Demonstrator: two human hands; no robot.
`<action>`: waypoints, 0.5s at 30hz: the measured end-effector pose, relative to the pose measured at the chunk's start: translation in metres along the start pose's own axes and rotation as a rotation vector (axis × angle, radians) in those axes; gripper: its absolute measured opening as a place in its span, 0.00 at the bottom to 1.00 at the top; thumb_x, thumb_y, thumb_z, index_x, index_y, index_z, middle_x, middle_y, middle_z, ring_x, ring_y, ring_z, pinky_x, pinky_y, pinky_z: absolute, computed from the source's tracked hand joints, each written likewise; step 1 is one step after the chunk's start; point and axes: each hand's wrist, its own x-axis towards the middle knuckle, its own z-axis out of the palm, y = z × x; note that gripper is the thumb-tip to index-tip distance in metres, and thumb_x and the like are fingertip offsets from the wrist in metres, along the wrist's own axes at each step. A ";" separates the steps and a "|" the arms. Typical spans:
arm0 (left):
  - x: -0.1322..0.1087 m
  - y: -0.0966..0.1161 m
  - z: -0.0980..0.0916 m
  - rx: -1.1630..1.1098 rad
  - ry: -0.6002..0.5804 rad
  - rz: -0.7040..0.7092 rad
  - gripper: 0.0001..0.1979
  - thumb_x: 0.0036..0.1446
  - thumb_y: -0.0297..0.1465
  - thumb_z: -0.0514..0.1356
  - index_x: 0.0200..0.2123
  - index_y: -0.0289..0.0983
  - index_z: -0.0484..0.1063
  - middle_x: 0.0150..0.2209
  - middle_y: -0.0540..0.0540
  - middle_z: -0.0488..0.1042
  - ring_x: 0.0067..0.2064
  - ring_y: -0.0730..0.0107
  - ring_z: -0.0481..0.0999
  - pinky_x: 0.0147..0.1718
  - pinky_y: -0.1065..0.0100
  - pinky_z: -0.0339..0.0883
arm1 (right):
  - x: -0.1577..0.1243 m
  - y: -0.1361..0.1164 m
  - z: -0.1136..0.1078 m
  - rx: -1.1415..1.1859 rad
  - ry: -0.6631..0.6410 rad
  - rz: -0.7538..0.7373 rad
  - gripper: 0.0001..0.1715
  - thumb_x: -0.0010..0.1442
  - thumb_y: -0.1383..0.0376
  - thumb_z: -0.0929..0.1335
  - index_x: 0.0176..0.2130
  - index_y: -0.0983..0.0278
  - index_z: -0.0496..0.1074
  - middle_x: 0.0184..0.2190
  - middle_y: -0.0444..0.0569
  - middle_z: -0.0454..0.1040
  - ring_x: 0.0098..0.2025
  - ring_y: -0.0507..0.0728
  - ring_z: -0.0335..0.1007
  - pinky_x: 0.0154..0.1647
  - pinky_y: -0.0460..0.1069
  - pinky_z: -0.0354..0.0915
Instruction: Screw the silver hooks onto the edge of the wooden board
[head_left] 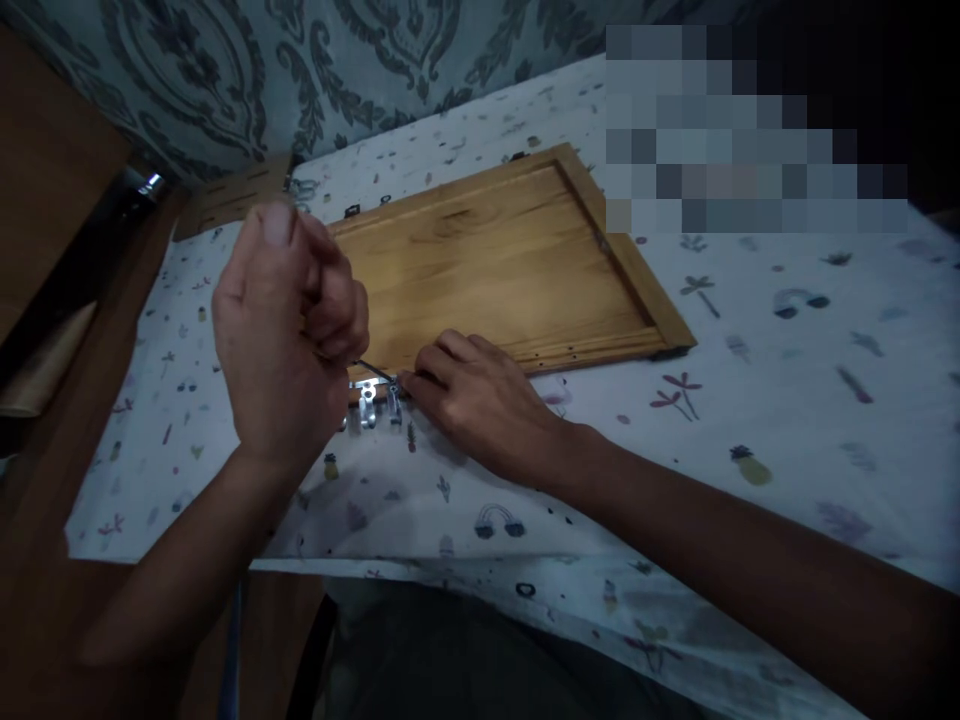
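Note:
My left hand [289,310] is closed in a fist with the thumb uppermost, raised over the near left edge of a wooden framed panel [480,260]. It grips what looks like a screwdriver [373,370]; only the thin dark shaft shows, slanting down to the right, and the handle is hidden in the fist. A silver metal hook rail [367,405] lies along the panel's near edge, partly covered by my left wrist. My right hand [480,400] rests on that edge, its fingertips pressed together beside the shaft's tip. Whatever they pinch is hidden.
A patterned white cloth [442,520] covers the table beneath the panel. Behind the left fist lies a brown cardboard piece [232,200] with small metal parts near it. Patterned wallpaper [360,60] rises at the back. The upper right is pixelated.

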 end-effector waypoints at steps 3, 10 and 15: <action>0.006 0.001 -0.006 0.005 -0.163 -0.032 0.12 0.61 0.32 0.58 0.25 0.37 0.66 0.14 0.59 0.43 0.14 0.80 0.38 0.12 0.73 0.36 | 0.000 0.000 0.000 0.002 -0.002 -0.005 0.06 0.63 0.70 0.68 0.40 0.69 0.75 0.37 0.53 0.73 0.40 0.60 0.58 0.37 0.53 0.52; 0.014 -0.003 -0.019 0.089 -0.217 -0.067 0.12 0.58 0.39 0.63 0.27 0.40 0.68 0.14 0.57 0.50 0.14 0.77 0.49 0.13 0.70 0.47 | -0.001 0.000 0.001 0.002 0.032 -0.007 0.06 0.63 0.70 0.68 0.40 0.70 0.75 0.36 0.53 0.74 0.40 0.60 0.59 0.38 0.53 0.53; 0.005 -0.004 -0.014 0.091 0.033 -0.075 0.16 0.59 0.42 0.63 0.25 0.38 0.68 0.17 0.55 0.53 0.17 0.77 0.51 0.16 0.69 0.46 | -0.001 0.000 0.001 0.012 0.015 -0.002 0.10 0.65 0.69 0.66 0.44 0.71 0.76 0.38 0.53 0.74 0.42 0.60 0.59 0.39 0.54 0.55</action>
